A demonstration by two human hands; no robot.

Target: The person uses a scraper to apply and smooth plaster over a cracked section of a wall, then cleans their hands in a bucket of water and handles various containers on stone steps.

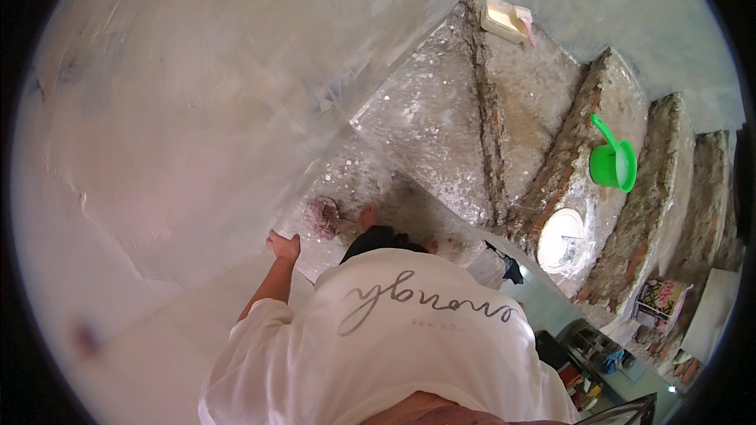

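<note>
My left hand (284, 245) is at the lower edge of the grey plastered wall, fingers apart and nothing visible in them. Whether the fingertips touch the wall is hard to make out. Just to its right on the rough landing lies a crumpled purplish-pink bundle (323, 217), like a rag or scrubber. Beside that shows my bare foot (368, 216). My right hand does not appear; my white shirt fills the lower middle.
Rough concrete steps (441, 118) climb and fan round to the right. On them rest a cream-filled tub (504, 22) with a pink-handled tool, a green dipper (613, 164), a white round container (561, 241) and a printed bag (661, 304). Household clutter shows below, lower right.
</note>
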